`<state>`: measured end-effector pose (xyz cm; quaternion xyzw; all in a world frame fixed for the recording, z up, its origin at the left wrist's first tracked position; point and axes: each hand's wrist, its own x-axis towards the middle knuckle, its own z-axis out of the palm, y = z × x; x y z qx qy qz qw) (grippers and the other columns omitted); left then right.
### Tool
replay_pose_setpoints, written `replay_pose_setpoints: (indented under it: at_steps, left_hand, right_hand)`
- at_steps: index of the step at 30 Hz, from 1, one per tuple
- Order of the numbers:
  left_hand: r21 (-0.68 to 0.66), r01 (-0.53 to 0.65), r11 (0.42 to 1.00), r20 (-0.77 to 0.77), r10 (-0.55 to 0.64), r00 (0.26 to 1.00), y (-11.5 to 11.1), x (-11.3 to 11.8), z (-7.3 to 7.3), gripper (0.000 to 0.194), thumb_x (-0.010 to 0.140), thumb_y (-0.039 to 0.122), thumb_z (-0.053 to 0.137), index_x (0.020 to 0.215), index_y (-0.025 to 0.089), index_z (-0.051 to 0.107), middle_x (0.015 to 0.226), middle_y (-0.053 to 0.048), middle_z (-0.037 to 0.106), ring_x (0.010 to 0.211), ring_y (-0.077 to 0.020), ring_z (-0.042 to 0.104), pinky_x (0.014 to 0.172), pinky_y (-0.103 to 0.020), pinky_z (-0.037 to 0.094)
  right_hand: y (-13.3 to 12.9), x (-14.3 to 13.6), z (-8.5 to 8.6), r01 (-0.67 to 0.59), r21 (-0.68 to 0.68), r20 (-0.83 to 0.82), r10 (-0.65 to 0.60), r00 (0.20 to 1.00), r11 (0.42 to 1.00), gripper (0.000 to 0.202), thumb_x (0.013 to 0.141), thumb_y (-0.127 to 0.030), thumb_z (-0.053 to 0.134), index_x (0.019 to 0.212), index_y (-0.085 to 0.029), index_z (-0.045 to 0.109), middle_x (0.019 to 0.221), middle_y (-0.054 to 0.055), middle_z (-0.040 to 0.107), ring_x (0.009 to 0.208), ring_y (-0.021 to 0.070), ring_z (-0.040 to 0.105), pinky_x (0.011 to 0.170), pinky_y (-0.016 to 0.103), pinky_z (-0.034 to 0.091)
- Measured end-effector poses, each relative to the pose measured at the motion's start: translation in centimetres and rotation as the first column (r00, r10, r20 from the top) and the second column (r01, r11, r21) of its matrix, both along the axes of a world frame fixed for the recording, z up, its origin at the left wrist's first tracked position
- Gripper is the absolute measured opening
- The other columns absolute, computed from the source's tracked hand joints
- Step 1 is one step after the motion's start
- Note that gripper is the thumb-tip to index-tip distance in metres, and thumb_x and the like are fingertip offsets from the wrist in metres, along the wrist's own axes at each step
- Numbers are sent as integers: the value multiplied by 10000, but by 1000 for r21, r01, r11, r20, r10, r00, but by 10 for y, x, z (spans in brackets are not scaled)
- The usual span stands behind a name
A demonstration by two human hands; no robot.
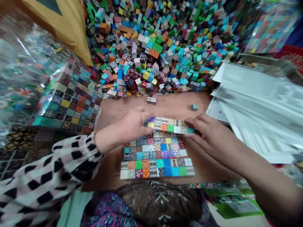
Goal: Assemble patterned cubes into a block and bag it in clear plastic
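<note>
A row of small patterned cubes (170, 125) is held between my two hands, above the far part of a flat block of cubes on the brown board (111, 110). My left hand (133, 124) pinches the row's left end with thumb and fingers. At its right end my right hand (203, 127) grips it the same way. The flat block (153, 150) shows many printed squares, and a separate-looking row (157, 168) lies along its near edge. Beyond my hands, a pale cube piece (151, 99) and a dark green cube (194, 107) rest on the board.
A large heap of loose coloured cubes (151, 47) fills the far side. On the left are a wrapped stack of cubes (71, 97), clear plastic bags (19, 69) and a yellow bag (73, 25). White plastic sheets (255, 104) lie on the right.
</note>
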<state>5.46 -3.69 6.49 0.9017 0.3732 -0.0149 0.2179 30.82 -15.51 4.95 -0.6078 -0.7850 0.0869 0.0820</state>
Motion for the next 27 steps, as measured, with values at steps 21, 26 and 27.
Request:
replay_pose_setpoints:
  at_steps: [21, 26, 27]
  left_hand:
    - [-184, -214, 959, 131, 240, 962, -75, -87, -16, 371, 974, 349, 461, 1182, 177, 715, 1092, -108, 754, 989, -230, 702, 891, -405, 573]
    - [-243, -259, 935, 130, 296, 947, -80, -91, -18, 399, 974, 341, 422, 1209, 177, 698, 1200, -99, 742, 1080, -232, 691, 953, -414, 562]
    - [-240, -259, 936, 130, 295, 947, -81, -92, -18, 407, 975, 341, 415, 1214, 168, 695, 1197, -106, 739, 1084, -234, 687, 958, -417, 559]
  right_hand:
    - [-23, -53, -6, -155, -209, -164, 122, 979, 965, 292, 978, -269, 513, 1205, -191, 679, 1104, 137, 669, 971, 283, 659, 845, 449, 567]
    - [-25, -55, -8, -160, -210, -155, 129, 980, 965, 319, 995, -297, 487, 1226, -183, 674, 1108, 144, 672, 990, 291, 661, 863, 470, 572]
    - [-25, -54, -8, -163, -214, -160, 130, 979, 963, 331, 1004, -314, 476, 1237, -183, 671, 1108, 143, 673, 990, 290, 662, 866, 476, 573]
